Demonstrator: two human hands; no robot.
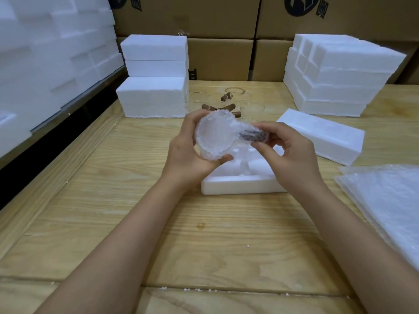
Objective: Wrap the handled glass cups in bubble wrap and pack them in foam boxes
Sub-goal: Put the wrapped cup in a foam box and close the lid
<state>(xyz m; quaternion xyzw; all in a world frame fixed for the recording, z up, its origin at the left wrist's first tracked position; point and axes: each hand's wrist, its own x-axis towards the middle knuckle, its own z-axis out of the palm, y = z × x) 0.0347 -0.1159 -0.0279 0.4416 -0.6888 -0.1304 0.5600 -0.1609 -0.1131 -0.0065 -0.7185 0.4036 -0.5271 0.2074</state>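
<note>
Wrapped glass cup (214, 138) held ctr frame over open foam box (240, 185): left hand (188, 155) curls round the bowl, right hand (288, 155) pinches the wrapped handle. Wrap should stay snug w/ ends tucked before seating. Bubble wrap sheets (385, 200) lie lower right.

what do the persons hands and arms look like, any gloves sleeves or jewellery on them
The left hand and right hand wear no gloves, and no ring shows on the fingers in view. The left forearm and right forearm are uncovered down to the picture's lower edge: no sleeve, watch, wristband or marking shows.
</note>
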